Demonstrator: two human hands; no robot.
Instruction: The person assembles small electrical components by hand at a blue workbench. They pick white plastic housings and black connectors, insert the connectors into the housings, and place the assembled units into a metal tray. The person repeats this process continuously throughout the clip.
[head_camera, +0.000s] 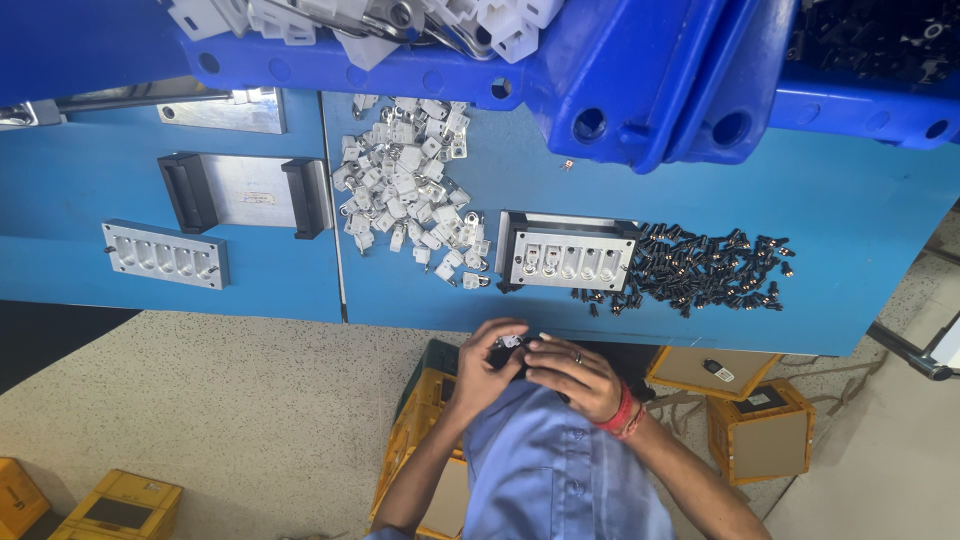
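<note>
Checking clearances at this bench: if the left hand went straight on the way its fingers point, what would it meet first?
The left hand points toward the right hand, so it would meet the small white part pinched between them, then the right hand's fingertips. Depth is hard to judge, but they look nearly touching.

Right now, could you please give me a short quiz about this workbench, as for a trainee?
1. True or false: the black parts lie to the picture's right of the metal jig.
2. Which pile lies between the jig and the bench seam? A) white parts B) yellow crates C) cardboard boxes
3. Fill in: both hands hold a small part close to the ____ edge of the bench.

Key:
1. True.
2. A, the white parts.
3. Near; the left hand and the right hand meet around a small part just below that edge in the picture.
</note>
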